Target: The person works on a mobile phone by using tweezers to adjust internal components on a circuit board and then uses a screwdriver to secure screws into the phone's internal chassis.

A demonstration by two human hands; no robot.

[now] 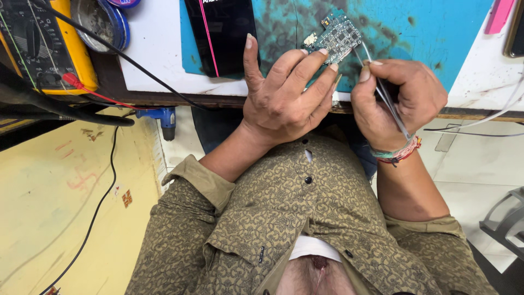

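Observation:
My left hand (284,93) pinches a small green circuit board (337,36) by its near edge, holding it just above the stained blue work mat (426,38). My right hand (396,101) is closed around thin metal tweezers (382,90), whose tips reach up to the board's right edge. A woven band circles my right wrist.
A black phone (221,35) lies on the mat left of my hands. A yellow multimeter (46,43) with red and black leads stands at the far left, next to a round tin (103,22). A blue tool (161,117) hangs under the bench edge. White cables run at right.

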